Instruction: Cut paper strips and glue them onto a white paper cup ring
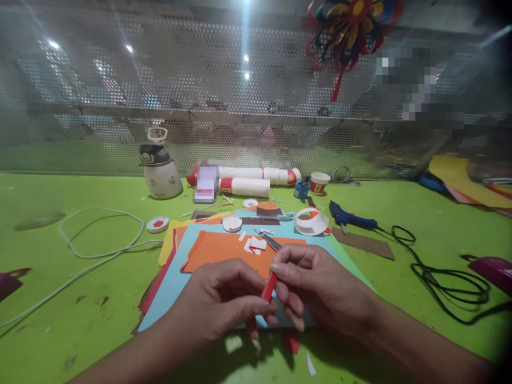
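Between my hands is a small red piece [269, 288], which looks like a folded paper strip. My left hand [224, 298] pinches its lower end between thumb and fingers. At the upper end, the thumb and fingertips of my right hand [316, 277] close on it. A pair of scissors [272, 241] points out from behind my right hand; whether that hand holds them or they lie on the paper, I cannot tell. Below the hands are orange paper [212, 250] and light blue sheets [168, 304]. Several white paper scraps [256, 244] lie on the orange paper.
A glue gun [352, 217] with a coiled black cable [448, 290] lies right, near a white paper ring [311, 222]. Stacked paper cups [246, 187], a phone [206, 184] and a bottle [161, 173] stand behind. A white cord [100, 256] loops left on the green table [100, 330].
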Tool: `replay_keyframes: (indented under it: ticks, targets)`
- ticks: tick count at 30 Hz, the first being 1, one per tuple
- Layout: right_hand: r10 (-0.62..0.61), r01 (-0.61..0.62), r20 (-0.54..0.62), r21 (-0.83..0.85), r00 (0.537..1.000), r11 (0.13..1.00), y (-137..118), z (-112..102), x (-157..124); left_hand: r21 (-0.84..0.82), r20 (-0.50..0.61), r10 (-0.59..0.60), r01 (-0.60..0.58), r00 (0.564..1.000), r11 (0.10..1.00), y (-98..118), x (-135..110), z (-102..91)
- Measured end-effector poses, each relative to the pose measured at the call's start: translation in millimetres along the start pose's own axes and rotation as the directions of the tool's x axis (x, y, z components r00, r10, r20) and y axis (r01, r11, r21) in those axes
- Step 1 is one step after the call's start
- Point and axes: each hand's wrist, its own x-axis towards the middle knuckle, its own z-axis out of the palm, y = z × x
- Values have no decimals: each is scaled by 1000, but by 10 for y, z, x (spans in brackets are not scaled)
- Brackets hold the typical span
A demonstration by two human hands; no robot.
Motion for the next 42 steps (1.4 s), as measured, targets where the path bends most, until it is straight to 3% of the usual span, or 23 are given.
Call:
replay_keyframes:
  ticks: [8,14,18,22,35,42]
  targets:
    - [12,-12,31,14,999,1000,19,57,-37,233,-3,106,-103,994,967,54,-38,-27]
    - [29,-28,39,-25,999,999,20,63,-53,381,109,213,-239,971,893,127,-63,-29]
    - [36,-36,60,1,998,999,47,22,-36,504,169,383,-414,908,758,105,-53,-48]
    - [28,-29,76,3,997,1000,66,-9,-25,470,300,447,-538,843,700,72,-47,-61]
    - [7,-7,109,1,994,1000,89,-16,-24,605,323,412,-521,852,602,52,-51,-102]
    - [-4,6,68,-34,998,999,62,-22,-39,680,317,413,-508,854,528,-33,-56,-132]
